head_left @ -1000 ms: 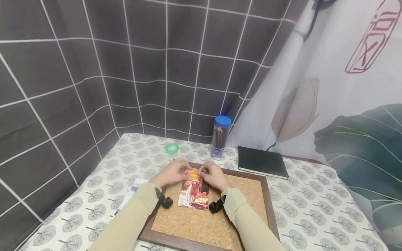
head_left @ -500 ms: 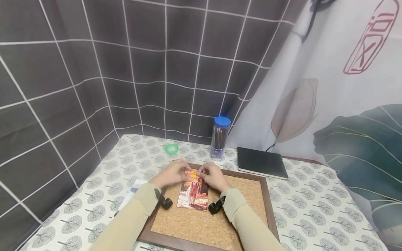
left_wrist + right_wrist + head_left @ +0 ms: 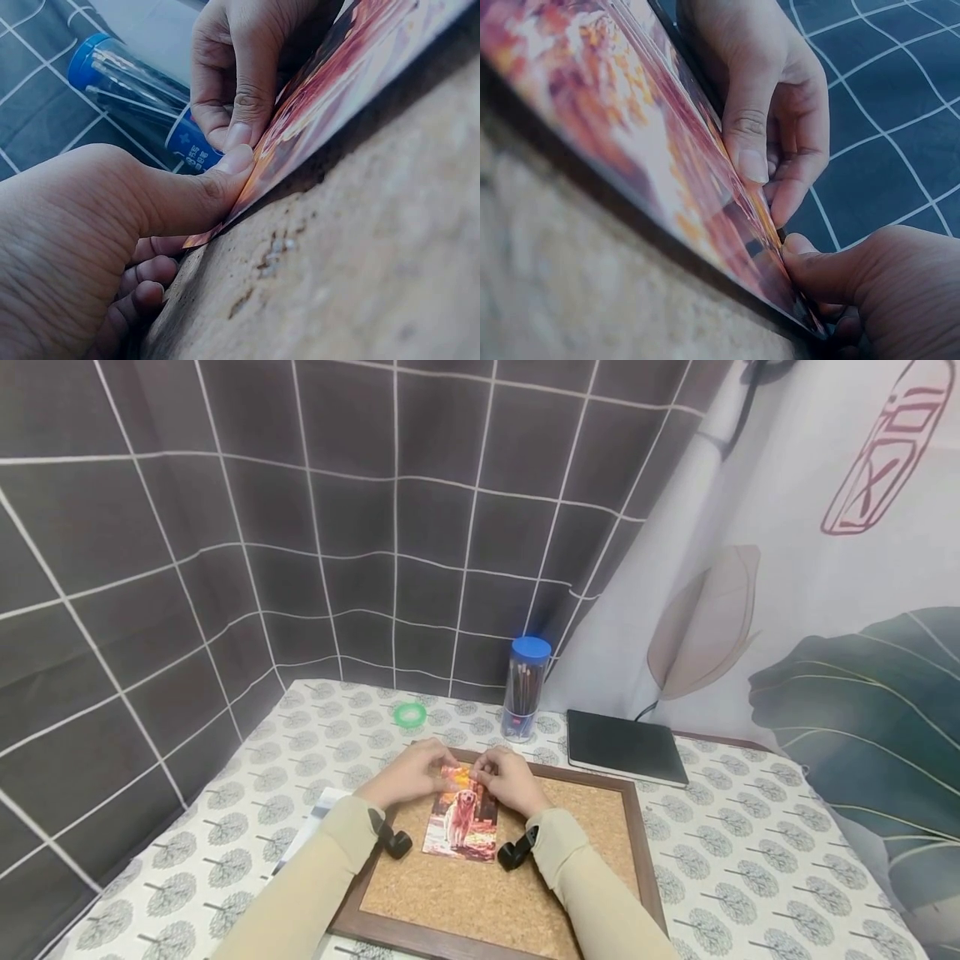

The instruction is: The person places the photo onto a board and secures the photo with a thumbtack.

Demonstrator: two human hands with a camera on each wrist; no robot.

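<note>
A glossy photo of a golden dog among orange leaves [image 3: 459,827] lies over the upper part of a wood-framed corkboard [image 3: 442,906]. My left hand [image 3: 408,774] pinches its upper left, the thumb on the picture side in the left wrist view. At the upper right, my right hand [image 3: 512,781] pinches the top edge between thumb and fingers. The two thumbs are close together in the left wrist view. Seen from the right wrist, the photo [image 3: 667,180] bows slightly, with a dark gap between its edge and the cork. The fingertips behind the photo are partly hidden.
Behind the board stand a green tape roll [image 3: 410,715] and a clear tube of brushes with a blue lid [image 3: 527,689]. A black tablet [image 3: 626,747] lies at the back right. A pale sheet [image 3: 311,827] shows beside the left forearm. Dark gridded cloth [image 3: 360,527] hangs behind the table.
</note>
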